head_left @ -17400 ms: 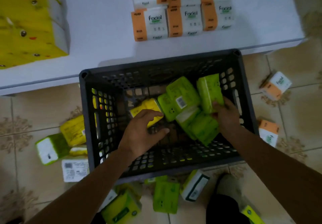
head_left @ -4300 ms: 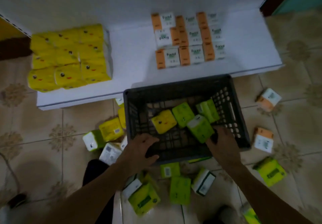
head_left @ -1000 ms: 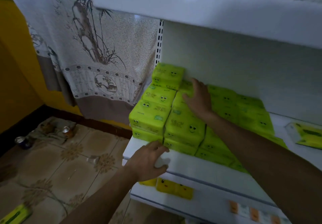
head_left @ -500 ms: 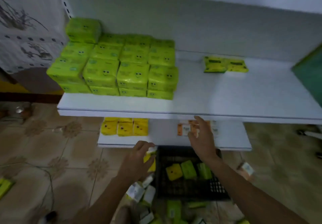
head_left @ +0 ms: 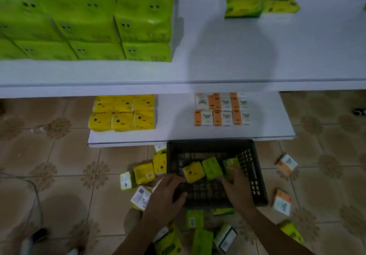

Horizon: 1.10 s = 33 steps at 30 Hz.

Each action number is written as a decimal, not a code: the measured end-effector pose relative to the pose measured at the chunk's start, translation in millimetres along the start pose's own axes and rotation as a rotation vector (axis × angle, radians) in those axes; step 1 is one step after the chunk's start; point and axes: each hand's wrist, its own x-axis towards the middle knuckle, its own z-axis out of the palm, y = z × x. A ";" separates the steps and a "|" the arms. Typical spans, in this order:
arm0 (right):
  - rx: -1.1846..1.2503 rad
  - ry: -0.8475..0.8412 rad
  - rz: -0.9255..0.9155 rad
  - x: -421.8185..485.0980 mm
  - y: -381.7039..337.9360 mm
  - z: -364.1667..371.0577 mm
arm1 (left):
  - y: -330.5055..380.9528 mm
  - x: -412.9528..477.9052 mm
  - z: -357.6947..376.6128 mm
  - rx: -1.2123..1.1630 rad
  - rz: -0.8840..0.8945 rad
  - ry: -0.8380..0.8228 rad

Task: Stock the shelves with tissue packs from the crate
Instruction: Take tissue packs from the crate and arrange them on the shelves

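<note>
Three tissue packs lie in the black plastic crate (head_left: 255, 177) on the tiled floor (head_left: 65, 167): a yellow pack (head_left: 193, 172) at the left, a green pack (head_left: 212, 168) in the middle, and a second green pack (head_left: 230, 163) at the right. The left hand (head_left: 166, 195) reaches over the crate's near left corner, its fingers loosely bent towards the yellow pack and its thumb spread. Nothing sits between them. The right hand (head_left: 237, 187) lies over the near end of the second green pack. Blur hides whether its fingers have closed round it. The crate stands just in front of the lower shelf (head_left: 174, 133), which carries a block of yellow face packs (head_left: 122, 114) and, apart to the right, orange-and-white Facial packs (head_left: 222, 110). On the upper shelf (head_left: 217, 70) green smiley packs (head_left: 99, 26) are stacked at the left, and two yellow-green packs (head_left: 259, 3) lie side by side farther right. Loose packs are scattered on the floor around the crate, most at its left and near sides
</note>
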 end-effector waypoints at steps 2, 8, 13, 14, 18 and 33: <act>-0.043 0.004 0.030 25.5 42.6 28.9 | -36.5 6.2 39.3 0.002 -0.064 -0.057; -0.141 -0.013 -0.003 132.2 141.2 120.0 | -141.2 60.8 133.1 0.105 -0.018 -0.131; -0.262 -0.082 -0.029 187.7 193.0 189.0 | -187.6 103.8 196.3 0.167 0.028 -0.177; -0.286 -0.088 -0.058 195.3 198.9 197.6 | -194.9 111.6 205.0 0.207 0.059 -0.216; -0.324 -0.016 -0.088 236.8 218.9 206.7 | -219.9 148.4 232.7 0.457 0.148 -0.385; -0.708 -0.037 -0.039 274.8 254.4 199.2 | -237.2 165.9 275.3 0.442 0.039 -0.323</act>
